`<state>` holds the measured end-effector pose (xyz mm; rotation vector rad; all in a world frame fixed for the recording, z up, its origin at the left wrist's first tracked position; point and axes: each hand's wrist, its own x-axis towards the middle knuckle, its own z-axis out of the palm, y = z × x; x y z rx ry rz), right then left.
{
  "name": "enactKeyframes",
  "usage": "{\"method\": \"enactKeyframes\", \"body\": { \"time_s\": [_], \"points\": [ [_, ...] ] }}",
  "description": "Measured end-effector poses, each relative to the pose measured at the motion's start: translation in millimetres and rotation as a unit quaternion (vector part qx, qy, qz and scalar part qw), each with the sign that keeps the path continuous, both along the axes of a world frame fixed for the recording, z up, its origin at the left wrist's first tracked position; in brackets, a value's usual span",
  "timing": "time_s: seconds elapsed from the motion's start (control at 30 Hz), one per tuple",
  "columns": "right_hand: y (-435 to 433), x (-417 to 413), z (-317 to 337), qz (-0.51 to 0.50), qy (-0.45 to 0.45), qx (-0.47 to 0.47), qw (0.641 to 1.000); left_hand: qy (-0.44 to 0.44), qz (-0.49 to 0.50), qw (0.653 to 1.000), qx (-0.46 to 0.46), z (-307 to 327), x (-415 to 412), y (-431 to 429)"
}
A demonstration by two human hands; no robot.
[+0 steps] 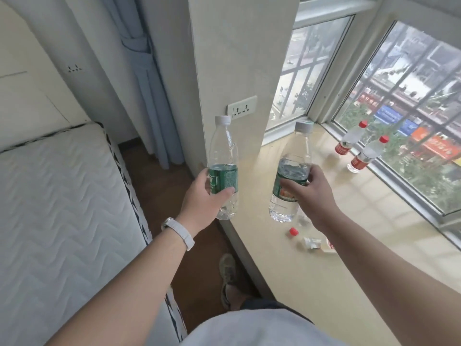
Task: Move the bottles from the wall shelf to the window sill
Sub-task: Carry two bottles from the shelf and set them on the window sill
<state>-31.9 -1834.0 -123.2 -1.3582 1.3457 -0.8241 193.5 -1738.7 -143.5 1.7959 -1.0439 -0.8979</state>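
1. The left hand grips the left bottle round its label, with the thumb across the front and the fingers curled behind.
2. The left bottle is clear plastic with a pale grey-white cap and a green label with fine print on its lower half. It is held upright in the air, in front of the wall pillar at the left edge of the sill.
3. The right hand grips the right bottle from the side, fingers wrapped across the label.
4. The right bottle is of the same kind: clear, pale cap, green label with an orange patch low down. A water line shows just above the label. It tilts slightly and is held above the front part of the sill, its base clear of the surface.
5. The two held bottles are apart and roughly level with each other.
6. Near the glass stand two smaller clear bottles with red caps and red labels: the far bottle and, just beside it, the near bottle.
7. A lying bottle rests on its side on the sill, partly hidden under the right forearm, with a loose red cap near it.
8. The sill is a wide, pale beige ledge under a barred window.
9. A white watch sits on the left wrist.
10. A quilted white mattress lies to the left, and a socket is set in the pillar above the left bottle.
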Motion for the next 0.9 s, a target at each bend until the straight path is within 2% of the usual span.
{"method": "enactKeyframes", "body": {
  "time_s": [0.2, 0.43, 0.9],
  "points": [
    [-85.5, 14.0, -23.9, -0.042, -0.026, 0.033, 0.998, -0.012, -0.043, 0.998, 0.047, -6.8, 13.5, -101.8],
    [-156.2, -11.9, -55.5, -0.117, -0.025, 0.07, 0.99, -0.05, -0.127, 0.988, 0.077, -4.0, -1.6, -209.1],
    [-187.8, -114.4, -79.7, -0.327, 0.018, 0.113, 0.938, -0.028, -0.327, 0.939, 0.104, -42.4, -108.0, -352.1]
  ]
}}
